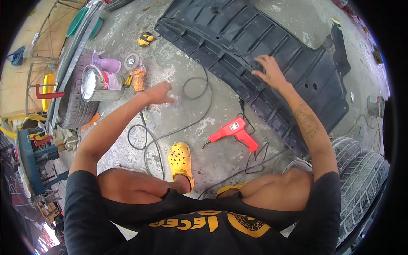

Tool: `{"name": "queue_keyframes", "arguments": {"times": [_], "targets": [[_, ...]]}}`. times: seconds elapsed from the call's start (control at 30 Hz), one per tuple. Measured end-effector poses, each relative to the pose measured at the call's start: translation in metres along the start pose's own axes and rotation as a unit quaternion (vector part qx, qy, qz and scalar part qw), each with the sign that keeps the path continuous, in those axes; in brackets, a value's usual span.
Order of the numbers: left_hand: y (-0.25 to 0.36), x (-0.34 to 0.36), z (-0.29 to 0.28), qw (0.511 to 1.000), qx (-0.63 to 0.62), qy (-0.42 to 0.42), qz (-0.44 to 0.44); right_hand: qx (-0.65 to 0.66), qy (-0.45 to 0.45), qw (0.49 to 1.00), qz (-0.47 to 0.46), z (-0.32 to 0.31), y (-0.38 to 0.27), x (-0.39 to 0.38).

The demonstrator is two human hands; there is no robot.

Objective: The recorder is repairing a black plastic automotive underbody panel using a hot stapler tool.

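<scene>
The right hand (270, 72) is half open, fingers apart, over the dark plastic panel (293, 53); contact is unclear. The panel lies on the floor (199, 148), presumably for steadiness. The left hand (160, 94), loosely open, is near the orange grinder (138, 80). Nearer the body than these 2 hands, a red gun-shaped tool (233, 130) lies, probably for easy reach.

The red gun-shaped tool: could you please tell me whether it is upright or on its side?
On its side: the red gun-shaped tool lies with its body and handle both along the floor.
</scene>
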State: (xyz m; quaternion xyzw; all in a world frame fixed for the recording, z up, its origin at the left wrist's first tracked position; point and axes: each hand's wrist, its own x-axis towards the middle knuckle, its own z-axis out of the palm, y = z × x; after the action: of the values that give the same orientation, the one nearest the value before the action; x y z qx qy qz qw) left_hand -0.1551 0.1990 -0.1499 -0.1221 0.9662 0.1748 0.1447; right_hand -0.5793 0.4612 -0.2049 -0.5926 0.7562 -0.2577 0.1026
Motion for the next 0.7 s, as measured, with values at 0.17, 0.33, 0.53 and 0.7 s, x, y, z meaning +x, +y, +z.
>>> {"name": "queue_keyframes", "arguments": {"times": [0.17,0.33,0.53,0.7], "targets": [[0.047,0.063,-0.032,0.995,-0.081,-0.005,0.062,-0.089,-0.117,0.989,-0.003,0.004,-0.022,-0.024],[0.092,0.117,0.007,0.97,-0.222,0.079,0.058,-0.107,-0.201,0.973,0.046,0.0,-0.049,-0.013],[0.127,0.153,0.007,0.88,-0.419,-0.074,-0.212,-0.096,-0.238,0.964,0.075,-0.008,-0.037,-0.033],[0.118,0.154,0.075,0.637,-0.74,0.021,-0.212,-0.078,-0.235,0.967,0.053,-0.007,-0.053,-0.019]]}}
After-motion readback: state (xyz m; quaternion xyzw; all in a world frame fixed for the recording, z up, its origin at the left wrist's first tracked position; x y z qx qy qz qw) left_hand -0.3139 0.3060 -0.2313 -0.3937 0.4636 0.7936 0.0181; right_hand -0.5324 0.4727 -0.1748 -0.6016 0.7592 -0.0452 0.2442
